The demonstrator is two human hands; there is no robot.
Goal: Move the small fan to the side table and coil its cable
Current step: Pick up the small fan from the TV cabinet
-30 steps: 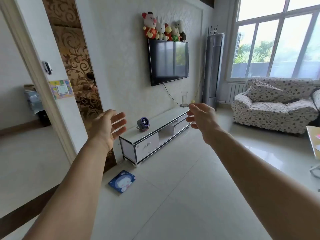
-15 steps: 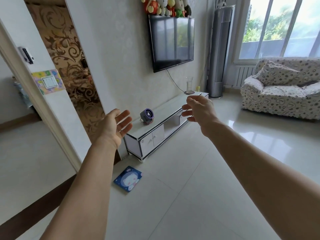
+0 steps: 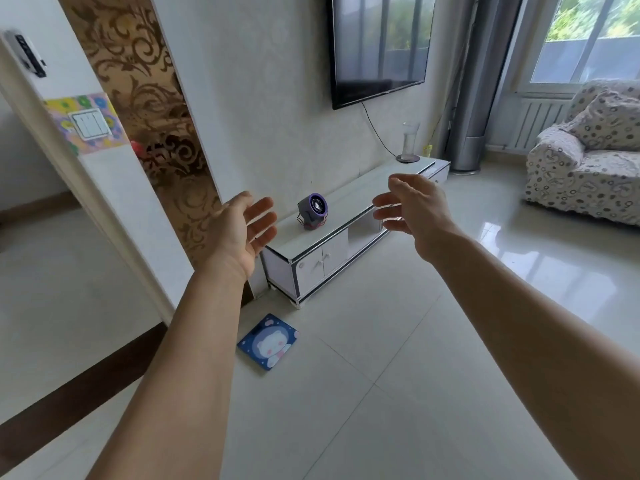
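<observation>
Small fan [image 3: 312, 210] sits upright on the white TV cabinet's tabletop [image 3: 360, 199], near its left end, face toward 2 o'clock. Thin cable [image 3: 300, 221] loops at its base. Left hand [image 3: 239, 230] at fan's 9 o'clock, fingers spread, empty. Right hand [image 3: 414, 207] at 3 o'clock, fingers loosely curled apart, empty. Neither touches the fan. Blue mat [image 3: 268, 341] on floor at 6 o'clock.

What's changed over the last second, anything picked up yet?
Nothing picked up. The person has walked closer to the TV cabinet, so the small fan looms larger between the left hand and right hand. Both hands stay open and outstretched; the fan has not moved.
</observation>
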